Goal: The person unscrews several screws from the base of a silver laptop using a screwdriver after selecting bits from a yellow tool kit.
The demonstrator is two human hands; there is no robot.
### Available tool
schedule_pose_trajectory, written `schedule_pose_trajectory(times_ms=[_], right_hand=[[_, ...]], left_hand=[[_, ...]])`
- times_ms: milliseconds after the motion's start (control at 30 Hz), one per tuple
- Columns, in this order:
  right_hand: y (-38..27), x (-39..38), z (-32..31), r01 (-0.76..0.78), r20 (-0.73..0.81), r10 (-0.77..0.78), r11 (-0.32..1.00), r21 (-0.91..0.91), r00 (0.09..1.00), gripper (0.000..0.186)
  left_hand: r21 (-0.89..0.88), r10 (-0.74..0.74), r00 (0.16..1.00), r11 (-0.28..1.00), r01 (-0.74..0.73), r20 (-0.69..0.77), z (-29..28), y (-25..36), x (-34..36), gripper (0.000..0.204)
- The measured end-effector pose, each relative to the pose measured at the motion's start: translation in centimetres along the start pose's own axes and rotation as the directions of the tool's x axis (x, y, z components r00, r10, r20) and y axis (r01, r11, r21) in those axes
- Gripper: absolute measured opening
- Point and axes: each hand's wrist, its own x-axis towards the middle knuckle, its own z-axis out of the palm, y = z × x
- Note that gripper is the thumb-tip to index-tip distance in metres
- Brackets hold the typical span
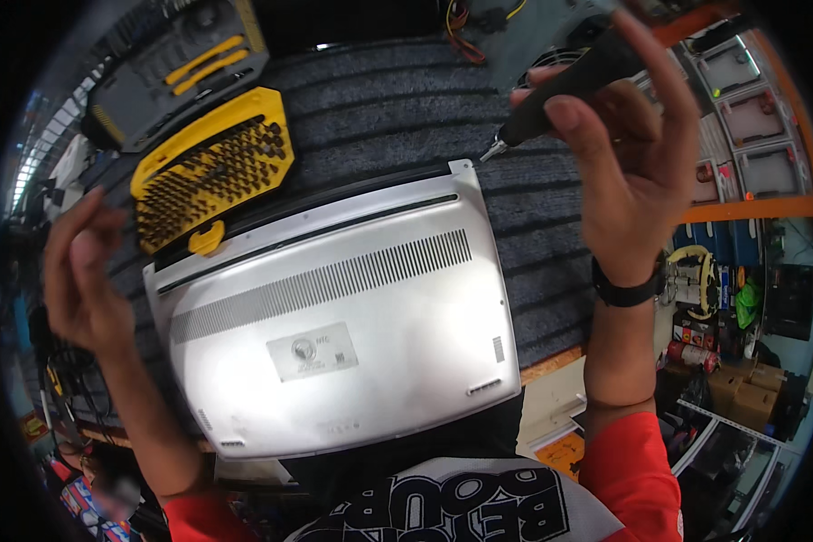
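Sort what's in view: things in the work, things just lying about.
Likely in the work:
black-handled screwdriver, in the right hand
silver laptop, underside up
yellow screwdriver-bit case
gray tool tray, perhaps

Apparently just lying about:
cardboard boxes
red cylinder

Left hand: one, raised, fingers loosely bent, slightly blurred. Left forearm: bare, slanting up and outward. Right hand: one, raised, gripping, one finger stretched upward. Right forearm: bare, nearly upright.
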Motion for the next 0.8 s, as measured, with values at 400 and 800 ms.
schedule_pose_trajectory(times_ms=[400, 800], right_hand=[[0.8, 0.5, 0.7, 0.011, -0.02, -0.013, 0.993, -0.113, 1.0, 0.06], [1.1, 0.1, 0.5, 0.01, -0.015, -0.012, 0.99, -0.138, 1.0, 0.057]], left_hand=[[0.18, -0.041, 0.995, 0.982, 0.057, -0.091, -1.0, -0.9, -1.6, 0.044], [0.149, 0.002, 0.999, 0.989, 0.004, -0.039, -0.7, -0.8, -1.4, 0.043]])
